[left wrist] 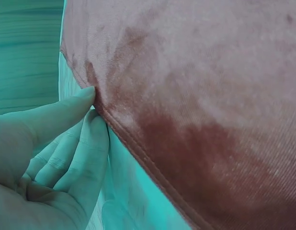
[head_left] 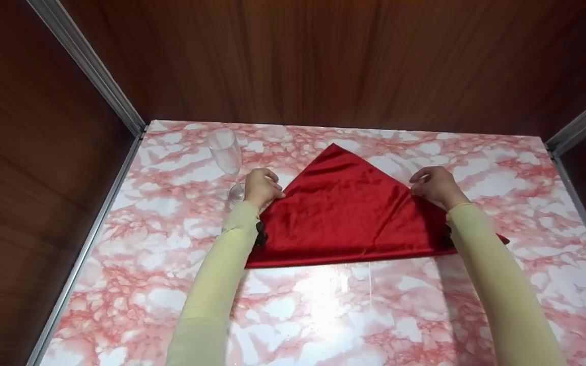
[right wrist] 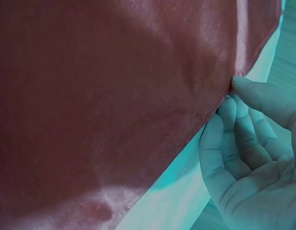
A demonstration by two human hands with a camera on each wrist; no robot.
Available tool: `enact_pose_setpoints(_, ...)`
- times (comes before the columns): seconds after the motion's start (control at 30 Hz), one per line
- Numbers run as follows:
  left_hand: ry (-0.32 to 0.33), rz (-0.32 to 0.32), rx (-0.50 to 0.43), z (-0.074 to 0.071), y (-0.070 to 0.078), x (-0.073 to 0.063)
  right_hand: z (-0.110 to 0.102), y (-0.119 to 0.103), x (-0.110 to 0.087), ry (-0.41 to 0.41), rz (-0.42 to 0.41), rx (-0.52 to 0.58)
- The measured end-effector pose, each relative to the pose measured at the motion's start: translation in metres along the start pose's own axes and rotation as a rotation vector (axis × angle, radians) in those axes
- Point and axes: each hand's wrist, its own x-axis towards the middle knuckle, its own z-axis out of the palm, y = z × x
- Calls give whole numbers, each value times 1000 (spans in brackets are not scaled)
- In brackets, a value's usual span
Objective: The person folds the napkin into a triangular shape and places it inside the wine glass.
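A red satiny cloth napkin (head_left: 344,208) lies as a triangle on the table, its tip away from me and its long straight edge toward me. My left hand (head_left: 262,188) pinches its left slanted edge between thumb and fingers; the left wrist view shows the thumb (left wrist: 83,98) on top of the hem. On the opposite slanted edge, my right hand (head_left: 436,185) pinches the cloth, with the thumb (right wrist: 263,98) above and curled fingertips below in the right wrist view. Both forearms hide parts of the napkin's lower corners.
Left of the napkin stands a clear stemmed glass (head_left: 226,152), its base close beside my left hand. The table (head_left: 303,315) has a red-and-white marbled top. Brown wood-grain panels (head_left: 323,61) with metal trim enclose its back and sides.
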Motion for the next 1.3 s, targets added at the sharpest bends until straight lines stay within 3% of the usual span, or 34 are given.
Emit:
enact_pose_setpoints(0.4, -65, 63, 87, 7, 3, -8, 0, 4, 0, 63, -51, -61)
enact_pose_setpoints(0.9, 0, 75, 42, 13, 2, -2, -1, 8, 5, 115, -44, -99)
enact_pose_setpoints(1.3, 59, 80, 172, 11, 3, 4, 3, 6, 7, 122, -22, -94)
